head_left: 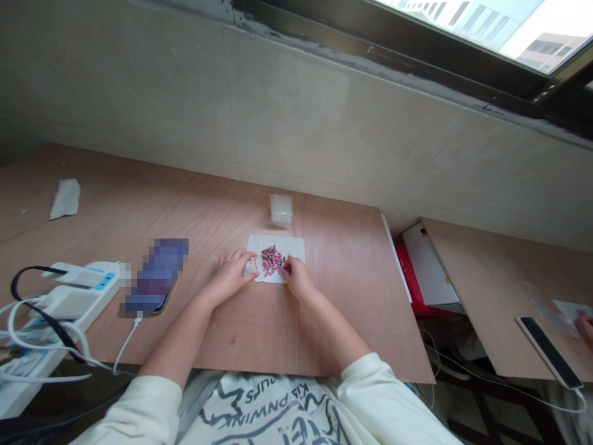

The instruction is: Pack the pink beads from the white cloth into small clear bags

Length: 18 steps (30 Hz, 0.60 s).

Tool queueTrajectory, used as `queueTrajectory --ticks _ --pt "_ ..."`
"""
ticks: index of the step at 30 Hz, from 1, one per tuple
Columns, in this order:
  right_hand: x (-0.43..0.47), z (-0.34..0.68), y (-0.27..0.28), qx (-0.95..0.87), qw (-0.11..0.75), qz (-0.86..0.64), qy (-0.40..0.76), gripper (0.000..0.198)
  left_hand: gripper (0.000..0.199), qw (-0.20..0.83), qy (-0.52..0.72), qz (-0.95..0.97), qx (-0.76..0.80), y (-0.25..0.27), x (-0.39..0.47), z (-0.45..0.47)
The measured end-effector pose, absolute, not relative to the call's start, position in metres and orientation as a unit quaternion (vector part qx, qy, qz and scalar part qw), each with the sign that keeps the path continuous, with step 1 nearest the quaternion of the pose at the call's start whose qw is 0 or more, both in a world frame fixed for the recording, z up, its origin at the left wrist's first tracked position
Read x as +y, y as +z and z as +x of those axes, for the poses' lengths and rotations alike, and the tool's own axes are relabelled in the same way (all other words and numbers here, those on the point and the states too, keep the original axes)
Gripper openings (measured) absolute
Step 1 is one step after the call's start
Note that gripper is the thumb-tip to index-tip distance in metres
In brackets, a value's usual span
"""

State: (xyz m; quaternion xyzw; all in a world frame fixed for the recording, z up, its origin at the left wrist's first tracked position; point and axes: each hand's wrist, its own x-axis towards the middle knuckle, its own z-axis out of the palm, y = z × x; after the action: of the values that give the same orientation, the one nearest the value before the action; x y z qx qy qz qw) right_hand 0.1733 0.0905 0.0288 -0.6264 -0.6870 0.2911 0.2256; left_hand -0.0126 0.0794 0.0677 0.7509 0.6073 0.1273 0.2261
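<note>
A small heap of pink beads, with a few dark pieces among them, lies on a white paper sheet in the middle of the table. At the sheet's left edge, my left hand is closed around a small clear plastic bag, its mouth facing the heap. My right hand pinches at the heap's right side. Whatever sits between those fingertips is too small to make out. Behind the sheet stands a stack of clear plastic bags.
To the left, a phone charges near a white power strip with tangled cables. A paper scrap lies far left. Across a gap, a second table holds another phone, beside another person's hand.
</note>
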Motion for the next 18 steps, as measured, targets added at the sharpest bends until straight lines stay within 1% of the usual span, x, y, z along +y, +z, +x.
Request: queueTrajectory --ticks 3,6,8,10,15,16,18 --pt "0.093 0.177 0.034 -0.672 0.241 -0.631 0.305 0.008 0.035 0.225 0.124 0.756 0.601 0.068 0.08 -0.012" --pt "0.093 0.173 0.047 -0.612 0.306 -0.651 0.328 0.012 0.034 0.229 0.127 0.761 0.593 0.067 0.082 -0.011" --pt "0.093 0.164 0.056 -0.585 0.357 -0.632 0.361 0.014 0.033 0.232 0.137 0.762 0.588 0.065 0.084 -0.009" --pt "0.094 0.152 0.064 -0.579 0.385 -0.597 0.399 0.015 0.034 0.236 0.148 0.761 0.586 0.064 0.086 -0.006" --pt "0.096 0.135 0.068 -0.599 0.37 -0.53 0.473 0.014 0.035 0.242 0.165 0.756 0.586 0.062 0.087 -0.005" --pt "0.095 0.136 0.066 -0.597 0.369 -0.537 0.469 0.013 0.035 0.241 0.167 0.755 0.587 0.063 0.086 -0.007" --pt "0.093 0.141 0.061 -0.599 0.363 -0.577 0.42 0.01 0.034 0.238 0.172 0.752 0.591 0.064 0.085 -0.011"
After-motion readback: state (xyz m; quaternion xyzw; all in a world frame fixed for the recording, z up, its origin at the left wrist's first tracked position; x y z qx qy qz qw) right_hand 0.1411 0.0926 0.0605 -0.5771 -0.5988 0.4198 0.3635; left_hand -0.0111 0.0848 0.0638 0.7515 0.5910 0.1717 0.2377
